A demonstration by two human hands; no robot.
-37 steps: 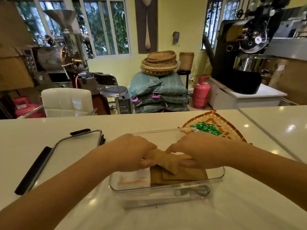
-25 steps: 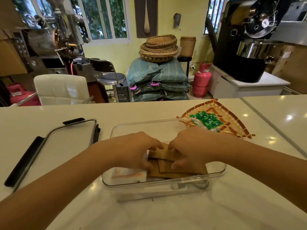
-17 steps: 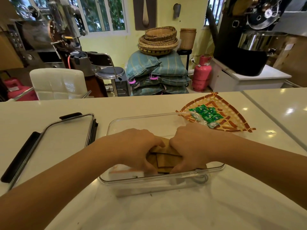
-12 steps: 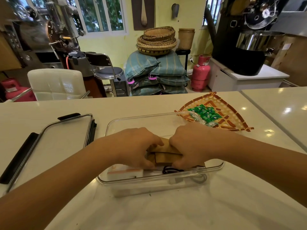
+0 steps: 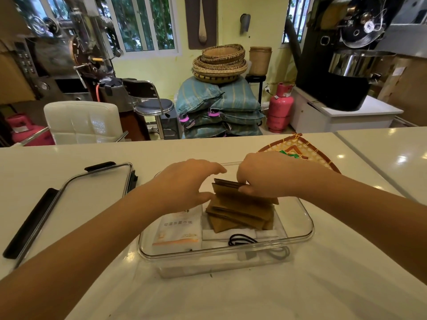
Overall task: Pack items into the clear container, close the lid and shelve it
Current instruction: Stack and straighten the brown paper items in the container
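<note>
Packing is well under way but not finished. Right hand (image 5: 265, 174) pinches the upper edge of a stack of brown paper envelopes (image 5: 242, 209) that leans inside the clear container (image 5: 307, 229); the left hand (image 5: 184, 181) hovers just beside that grip with fingers spread and relaxed, holding nothing, its thumb near the stack's left edge. Below and nearer than the pinch, a white printed packet (image 5: 179, 229) lies flat on the container floor, with white folded sheets (image 5: 228, 234) and a coil of black cord (image 5: 241, 240) beside it. Beyond the right hand, a woven tray (image 5: 318, 155) holds small green items (image 5: 290, 154), which probably remain to be packed. Well left of both hands the lid (image 5: 87, 195) lies on the counter (image 5: 231, 296), off the box. Closing and shelving are not yet done; no shelf is visible.
</note>
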